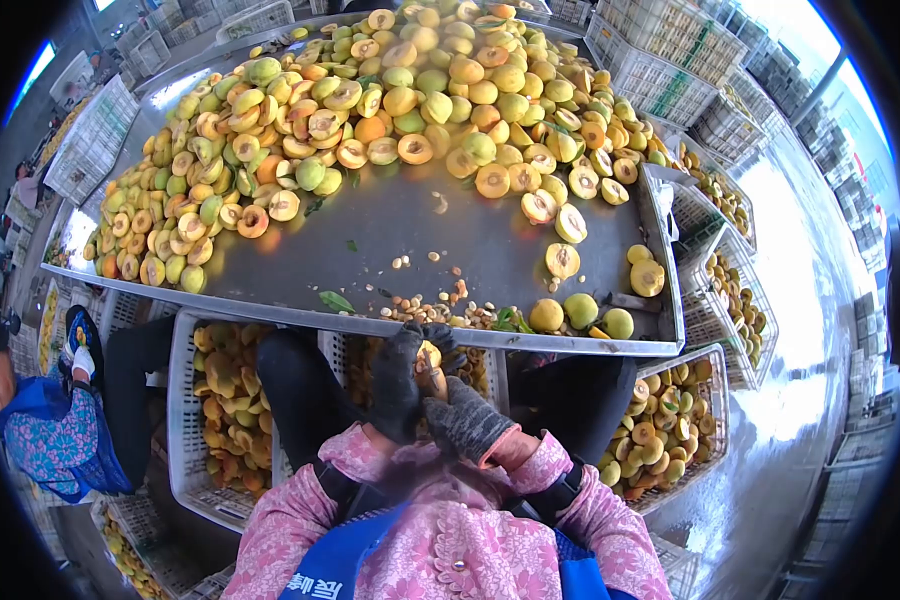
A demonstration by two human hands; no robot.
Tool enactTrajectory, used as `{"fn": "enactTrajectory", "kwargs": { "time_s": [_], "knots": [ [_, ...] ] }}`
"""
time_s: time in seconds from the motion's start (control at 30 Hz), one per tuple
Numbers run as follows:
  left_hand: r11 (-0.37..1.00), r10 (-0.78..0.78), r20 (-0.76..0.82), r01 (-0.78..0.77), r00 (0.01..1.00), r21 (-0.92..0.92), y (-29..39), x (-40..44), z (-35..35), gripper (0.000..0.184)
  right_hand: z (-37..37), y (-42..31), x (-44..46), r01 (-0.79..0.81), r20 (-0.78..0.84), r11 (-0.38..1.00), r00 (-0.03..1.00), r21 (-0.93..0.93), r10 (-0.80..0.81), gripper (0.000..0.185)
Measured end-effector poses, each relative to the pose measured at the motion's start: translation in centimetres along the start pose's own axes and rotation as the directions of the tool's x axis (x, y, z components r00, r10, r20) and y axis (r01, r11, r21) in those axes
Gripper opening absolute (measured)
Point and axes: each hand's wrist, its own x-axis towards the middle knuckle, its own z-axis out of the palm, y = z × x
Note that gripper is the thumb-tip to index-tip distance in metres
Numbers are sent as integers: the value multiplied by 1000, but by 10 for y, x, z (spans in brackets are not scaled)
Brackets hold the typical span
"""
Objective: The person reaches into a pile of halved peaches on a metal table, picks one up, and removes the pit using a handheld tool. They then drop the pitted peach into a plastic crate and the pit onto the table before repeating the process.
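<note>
In dark gloves, my hands meet just in front of the metal table's near edge. My left hand is closed around a small piece of yellow peach, its fingers curled over the far side. My right hand, in a grey knit glove, closes on a short tool with a brown, wooden-looking handle. The tool's tip is against the peach and hidden from me. Just beyond my hands, loose peach pits lie along the edge of the table.
Halved and whole peaches are heaped across the table's far side. A crate of peach halves stands left of my legs, another crate to the right. More crates are stacked behind. A co-worker sits at far left.
</note>
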Motion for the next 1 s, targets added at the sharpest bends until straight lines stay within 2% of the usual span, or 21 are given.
{"fn": "enactTrajectory", "kwargs": {
  "time_s": [0.1,0.17,0.23,0.27,0.33,0.47,0.57,0.63,0.7,0.73,0.83,0.9,0.93,0.97,1.0],
  "knots": [
    [997,69,1,-69,998,26,26,4,3,29,1,1,3,39,-37,977,998,-208,-47,26],
    [991,-39,-17,36,999,-129,30,6,4,28,4,12,6,92,-81,942,989,-324,-125,25],
    [829,-319,27,293,947,-476,17,8,4,27,3,10,8,123,-33,885,988,-449,-154,25],
    [868,-286,-3,257,958,-424,22,8,5,26,4,9,9,140,-6,850,986,-508,-167,25],
    [933,-213,-57,186,975,-309,37,9,8,25,4,15,11,174,16,852,981,-493,-192,23],
    [953,-172,-4,166,985,-254,40,11,0,25,-7,28,17,346,171,841,938,-416,-301,25],
    [969,-150,84,164,985,-185,31,9,-5,24,-16,10,13,225,302,945,942,-237,-148,28],
    [992,-76,174,92,982,-87,35,9,-9,22,-24,10,8,336,411,942,858,4,-308,36],
    [997,43,261,-59,964,54,26,11,-15,21,-27,8,5,346,464,937,822,55,-331,40],
    [979,109,310,-156,944,132,20,11,-17,20,-28,5,5,317,479,948,836,-20,-269,39],
    [947,112,347,-206,931,246,16,9,-17,21,-26,15,11,288,511,886,857,-363,-69,36],
    [902,172,311,-277,935,332,14,5,-16,20,-20,19,12,226,418,861,909,-456,-17,34],
    [875,204,297,-310,933,373,14,2,-14,19,-17,19,10,164,320,893,947,-419,-24,34],
    [974,69,167,-102,984,202,17,1,-8,19,-15,20,9,105,217,921,976,-376,-23,34],
    [995,-99,64,99,993,-3,23,-1,0,20,-13,23,10,68,174,896,985,-438,10,35]
  ]
}}
